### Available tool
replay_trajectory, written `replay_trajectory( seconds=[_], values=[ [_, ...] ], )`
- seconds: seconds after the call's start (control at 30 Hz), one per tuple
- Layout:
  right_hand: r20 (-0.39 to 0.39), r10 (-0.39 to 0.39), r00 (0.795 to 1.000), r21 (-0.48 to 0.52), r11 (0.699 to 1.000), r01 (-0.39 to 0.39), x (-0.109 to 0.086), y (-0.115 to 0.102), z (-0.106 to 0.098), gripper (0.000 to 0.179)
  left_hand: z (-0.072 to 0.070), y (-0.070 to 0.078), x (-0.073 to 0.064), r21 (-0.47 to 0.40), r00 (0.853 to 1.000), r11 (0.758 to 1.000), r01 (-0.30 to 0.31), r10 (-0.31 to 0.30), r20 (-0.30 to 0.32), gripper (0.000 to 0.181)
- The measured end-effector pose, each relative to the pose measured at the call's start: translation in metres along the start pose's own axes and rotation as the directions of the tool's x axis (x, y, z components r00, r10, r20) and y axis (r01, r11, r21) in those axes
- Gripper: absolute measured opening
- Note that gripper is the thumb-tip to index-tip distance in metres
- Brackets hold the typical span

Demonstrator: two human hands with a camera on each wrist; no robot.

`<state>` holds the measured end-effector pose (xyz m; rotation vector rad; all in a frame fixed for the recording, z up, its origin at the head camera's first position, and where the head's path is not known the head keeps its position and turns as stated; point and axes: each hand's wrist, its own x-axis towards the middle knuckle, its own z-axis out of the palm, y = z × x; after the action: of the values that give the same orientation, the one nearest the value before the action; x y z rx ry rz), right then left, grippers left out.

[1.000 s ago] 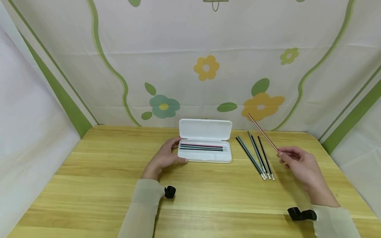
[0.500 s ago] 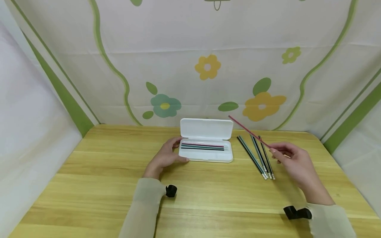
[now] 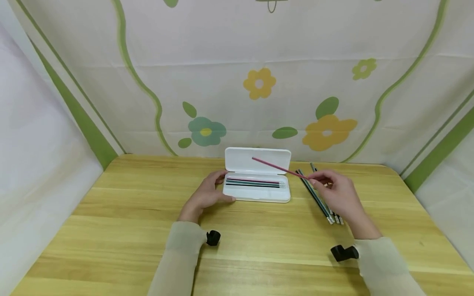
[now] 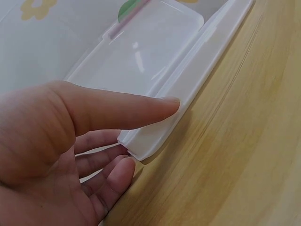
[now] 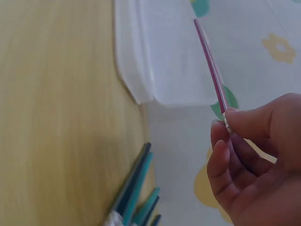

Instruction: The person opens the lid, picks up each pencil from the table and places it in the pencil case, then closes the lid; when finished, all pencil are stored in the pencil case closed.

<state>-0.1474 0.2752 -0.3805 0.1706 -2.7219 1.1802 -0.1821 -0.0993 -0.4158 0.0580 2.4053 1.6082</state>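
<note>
A white pencil case [image 3: 255, 195] lies on the table with its lid [image 3: 238, 159] raised. Several pencils [image 3: 253, 183], red, green and black, lie side by side in its tray. My left hand [image 3: 207, 194] holds the case's left end; the left wrist view shows the thumb [image 4: 136, 110] along the front wall and the fingers at the end. Between thumb and fingertips, my right hand [image 3: 335, 191] pinches a red pencil [image 3: 277, 167] near its eraser end. That pencil is in the air, its far end pointing left in front of the lid.
Green and black pencils [image 3: 312, 196] lie loosely fanned on the wooden table [image 3: 266, 246] right of the case, partly hidden under the right hand. A flower-patterned cloth [image 3: 207, 94] hangs along the table's back edge.
My right hand has moved left with the red pencil, from beyond the loose pencils to over them. The pencil's far end has swung left and down, to the lid. My left hand stays put.
</note>
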Motion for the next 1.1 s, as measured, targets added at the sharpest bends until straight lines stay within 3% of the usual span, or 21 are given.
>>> replay_trajectory(
  seconds=[0.33,0.7,1.1],
  values=[
    [0.034,-0.109,0.993,-0.017,0.994,0.11,0.019,-0.004,0.034,0.014,0.006,0.002,0.0,-0.012,1.0,1.0,0.001,-0.001,-0.007,0.09],
    [0.098,-0.024,0.995,-0.02,0.999,0.026,0.035,-0.002,0.059,0.014,0.01,0.002,0.002,-0.015,1.0,1.0,0.005,-0.005,-0.013,0.092],
    [0.095,0.03,0.995,0.032,0.999,-0.033,0.042,-0.001,0.071,0.012,0.01,0.0,0.004,-0.004,1.0,1.0,-0.005,0.005,-0.015,0.093]
  ],
)
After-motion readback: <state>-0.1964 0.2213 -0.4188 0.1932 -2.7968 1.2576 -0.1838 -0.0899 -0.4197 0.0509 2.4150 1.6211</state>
